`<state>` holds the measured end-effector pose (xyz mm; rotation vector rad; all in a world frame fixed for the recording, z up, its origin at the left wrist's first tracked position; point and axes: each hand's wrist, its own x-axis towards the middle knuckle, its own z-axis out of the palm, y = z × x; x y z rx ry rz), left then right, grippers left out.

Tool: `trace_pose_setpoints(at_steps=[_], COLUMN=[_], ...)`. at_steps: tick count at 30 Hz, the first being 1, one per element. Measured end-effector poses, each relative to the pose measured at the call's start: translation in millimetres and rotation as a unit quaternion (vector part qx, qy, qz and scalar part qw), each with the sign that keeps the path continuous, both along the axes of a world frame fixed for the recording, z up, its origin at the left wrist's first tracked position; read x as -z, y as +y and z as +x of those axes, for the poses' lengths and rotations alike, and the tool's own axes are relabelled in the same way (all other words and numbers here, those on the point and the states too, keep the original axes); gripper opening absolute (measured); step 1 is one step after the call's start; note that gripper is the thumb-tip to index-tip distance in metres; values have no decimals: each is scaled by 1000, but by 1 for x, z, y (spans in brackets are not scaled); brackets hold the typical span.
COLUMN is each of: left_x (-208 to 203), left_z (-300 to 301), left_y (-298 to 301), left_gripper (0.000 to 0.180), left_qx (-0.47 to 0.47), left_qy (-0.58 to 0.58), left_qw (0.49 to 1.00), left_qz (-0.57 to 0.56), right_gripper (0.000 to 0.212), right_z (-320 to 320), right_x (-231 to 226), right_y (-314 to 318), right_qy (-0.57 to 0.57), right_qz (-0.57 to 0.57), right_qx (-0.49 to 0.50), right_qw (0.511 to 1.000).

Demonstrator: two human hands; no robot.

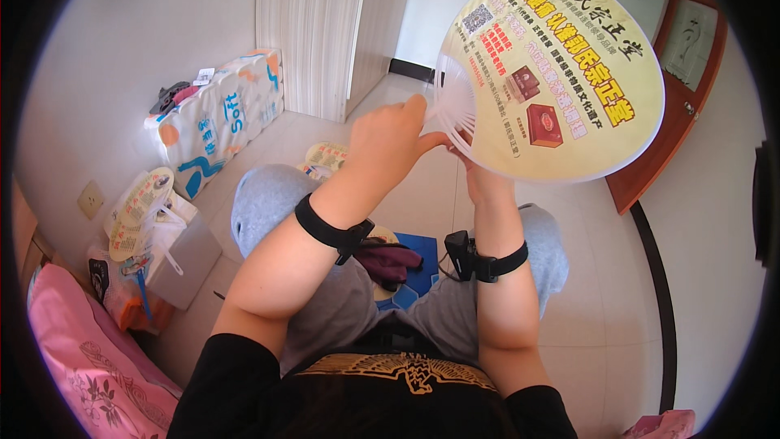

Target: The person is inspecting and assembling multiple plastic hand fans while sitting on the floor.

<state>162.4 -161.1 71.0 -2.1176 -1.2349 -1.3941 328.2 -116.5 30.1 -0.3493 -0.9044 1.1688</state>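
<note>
A round plastic hand fan (561,73) with a pale yellow printed face and white ribs is held up at the upper right. My left hand (394,134) is closed round its white handle end, with the thumb stretched toward my right hand. Against the lower rim beside the ribs is my right hand (481,179), its fingers bent and partly hidden behind the fan. The handle itself is mostly covered by my left hand. Both forearms wear black straps with small devices.
Between my knees lie a dark red cloth (390,264) and a blue object (422,256). More fans (142,211) rest on a box (191,252) at the left, and another fan (327,156) is beyond my left knee. A tissue pack (219,126) stands by the wall, near a wooden door (678,122).
</note>
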Motion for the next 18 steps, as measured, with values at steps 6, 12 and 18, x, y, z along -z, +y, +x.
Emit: trace_pose_setpoints(at_steps=[6, 12, 18], left_x=[-10, -18, -14], left_z=[-3, -8, -6], left_y=[2, -2, -5], left_gripper=[43, 52, 48], left_qx=[106, 406, 569], left_qy=[-186, -493, -571], left_qw=[967, 732, 540], left_qz=[-139, -236, -244], right_gripper=[19, 17, 13], right_z=[-15, -43, -50], right_x=[-33, -19, -13], right_y=[-37, -51, -50], right_qy=[-195, -323, -271], right_qz=[13, 198, 140], right_qx=[107, 266, 194], right_qw=[975, 886, 932])
